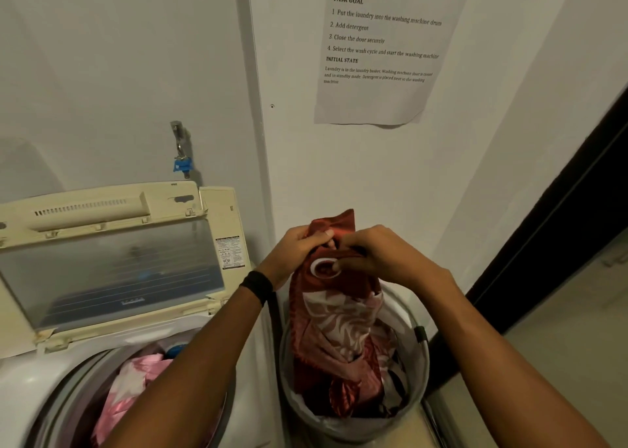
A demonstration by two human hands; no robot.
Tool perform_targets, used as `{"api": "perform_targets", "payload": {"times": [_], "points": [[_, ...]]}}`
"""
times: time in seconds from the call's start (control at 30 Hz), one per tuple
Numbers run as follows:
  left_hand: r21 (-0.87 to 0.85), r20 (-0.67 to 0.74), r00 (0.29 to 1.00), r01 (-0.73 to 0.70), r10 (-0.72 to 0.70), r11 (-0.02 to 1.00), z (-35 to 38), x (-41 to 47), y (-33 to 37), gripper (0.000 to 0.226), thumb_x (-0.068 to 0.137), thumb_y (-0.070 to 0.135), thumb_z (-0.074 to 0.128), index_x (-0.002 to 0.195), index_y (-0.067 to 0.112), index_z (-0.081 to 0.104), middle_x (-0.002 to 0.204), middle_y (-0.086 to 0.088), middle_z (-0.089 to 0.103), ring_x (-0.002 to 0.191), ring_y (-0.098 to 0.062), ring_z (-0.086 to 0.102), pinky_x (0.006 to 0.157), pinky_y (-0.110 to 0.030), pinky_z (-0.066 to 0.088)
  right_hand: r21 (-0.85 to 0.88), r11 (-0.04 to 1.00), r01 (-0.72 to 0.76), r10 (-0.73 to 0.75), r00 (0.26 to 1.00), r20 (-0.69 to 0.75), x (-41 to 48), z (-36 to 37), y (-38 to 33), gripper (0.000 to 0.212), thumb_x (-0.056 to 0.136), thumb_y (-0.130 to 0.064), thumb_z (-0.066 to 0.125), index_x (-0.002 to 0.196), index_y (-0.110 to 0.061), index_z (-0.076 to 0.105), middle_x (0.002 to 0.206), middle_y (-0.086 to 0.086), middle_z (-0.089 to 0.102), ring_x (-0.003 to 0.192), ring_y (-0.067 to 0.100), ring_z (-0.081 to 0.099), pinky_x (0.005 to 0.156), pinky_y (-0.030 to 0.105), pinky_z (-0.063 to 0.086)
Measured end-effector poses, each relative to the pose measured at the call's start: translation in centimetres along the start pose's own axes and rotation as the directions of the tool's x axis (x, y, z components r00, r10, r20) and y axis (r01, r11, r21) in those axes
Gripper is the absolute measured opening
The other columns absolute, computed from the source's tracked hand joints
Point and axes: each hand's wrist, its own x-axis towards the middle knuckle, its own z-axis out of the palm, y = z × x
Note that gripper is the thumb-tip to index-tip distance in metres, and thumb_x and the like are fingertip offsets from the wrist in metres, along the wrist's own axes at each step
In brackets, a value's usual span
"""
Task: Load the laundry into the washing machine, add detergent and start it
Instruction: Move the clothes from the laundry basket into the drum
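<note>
**Grip on the red cloth (336, 315), high above the basket (416, 362)**

Both hands are up at the top of that patterned fabric, almost touching each other. The left hand (294, 250) has its fingers curled into the upper edge. The right hand (384, 253) clutches just beside it, thumb pressed on a white ring in the pattern. The cloth hangs straight down, its lower end inside the round grey basket among other clothes. Over on the left stands the washing machine (30, 379), its lid (112, 270) propped upright, with pink laundry (132, 379) lying in the drum. A black wristband (257, 286) sits on the left wrist, and a printed sheet (384, 56) is on the wall above.
</note>
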Motion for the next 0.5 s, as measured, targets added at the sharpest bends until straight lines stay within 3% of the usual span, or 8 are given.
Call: {"api": "perform_targets", "payload": {"times": [0.07, 0.17, 0.27, 0.3, 0.33, 0.4, 0.5], "points": [[0.036, 0.011, 1.0, 0.025, -0.026, 0.999, -0.1, -0.4, 0.1, 0.027, 0.104, 0.038, 0.059, 0.101, 0.021, 0.079, 0.101, -0.005, 0.08, 0.093, -0.02, 0.075, 0.085, -0.03, 0.056, -0.105, 0.992, -0.069, 0.066, 0.997, -0.028, 0.0, 0.3, 0.5, 0.044, 0.09, -0.051, 0.072, 0.065, -0.033, 0.041, 0.058, -0.008, 0.047, 0.054, 0.01, 0.044, 0.052, 0.029, 0.028], [0.07, 0.172, 0.983, 0.05, -0.061, 0.996, -0.5, -1.0, 0.4, 0.033, 0.101, 0.047, 0.063, 0.121, 0.024, 0.074, 0.109, -0.004, 0.079, 0.103, -0.023, 0.075, 0.085, -0.028, 0.059, -0.174, 0.97, -0.171, 0.15, 0.98, -0.13, -0.3, 0.6, 1.2, 0.047, 0.09, -0.06, 0.067, 0.064, -0.034, 0.038, 0.056, -0.01, 0.046, 0.054, 0.008, 0.045, 0.051, 0.027, 0.025], [0.14, 0.123, 0.992, -0.022, 0.005, 0.99, -0.4, -1.1, 0.5, 0.014, 0.096, 0.039, 0.073, 0.104, 0.029, 0.077, 0.092, 0.002, 0.078, 0.09, -0.017, 0.076, 0.082, -0.028, 0.059, -0.054, 0.989, -0.14, 0.128, 0.975, -0.181, -0.3, 1.1, 1.0, 0.041, 0.091, -0.059, 0.066, 0.069, -0.028, 0.05, 0.059, -0.008, 0.051, 0.055, 0.009, 0.048, 0.053, 0.03, 0.032], [0.126, 0.079, 0.996, -0.04, 0.03, 0.991, -0.1, -1.1, 0.7, 0.009, 0.097, 0.037, 0.072, 0.091, 0.032, 0.077, 0.079, 0.006, 0.075, 0.08, -0.012, 0.073, 0.077, -0.025, 0.057, 0.063, 0.992, -0.109, 0.119, 0.975, -0.189, -0.2, 1.3, 1.0, 0.04, 0.091, -0.058, 0.067, 0.072, -0.025, 0.054, 0.062, -0.006, 0.056, 0.058, 0.01, 0.052, 0.056, 0.032, 0.039], [0.101, 0.04, 0.997, -0.064, 0.06, 0.993, 0.2, -1.1, 0.8, 0.02, 0.099, 0.035, 0.07, 0.079, 0.033, 0.075, 0.069, 0.009, 0.069, 0.072, -0.008, 0.069, 0.074, -0.022, 0.054, 0.239, 0.968, -0.078, 0.125, 0.974, -0.188, -0.2, 1.4, 0.9, 0.036, 0.09, -0.055, 0.07, 0.073, -0.025, 0.059, 0.066, -0.006, 0.061, 0.063, 0.009, 0.058, 0.06, 0.031, 0.046], [0.032, 0.01, 0.994, -0.105, 0.105, 0.994, 0.4, -0.8, 1.1, 0.033, 0.101, 0.03, 0.067, 0.069, 0.032, 0.07, 0.06, 0.013, 0.061, 0.064, -0.005, 0.063, 0.071, -0.018, 0.051, 0.632, 0.773, -0.057, 0.16, 0.981, -0.107, -0.3, 1.8, 1.1, 0.022, 0.09, -0.047, 0.076, 0.084, -0.027, 0.072, 0.081, -0.004, 0.073, 0.08, 0.01, 0.07, 0.075, 0.024, 0.053], [0.001, 0.042, 0.991, -0.129, 0.129, 0.992, 0.1, -0.5, 2.0, 0.036, 0.096, 0.034, 0.071, 0.061, 0.029, 0.059, 0.055, 0.01, 0.05, 0.056, -0.007, 0.052, 0.066, -0.017, 0.047, 0.871, 0.429, -0.241, 0.135, 0.97, 0.202, -1.0, 3.2, 2.8, 0.041, 0.093, -0.032, 0.073, 0.117, 0.001, 0.07, 0.118, 0.023, 0.072, 0.116, 0.034, 0.068, 0.106, 0.043, 0.05]]}}
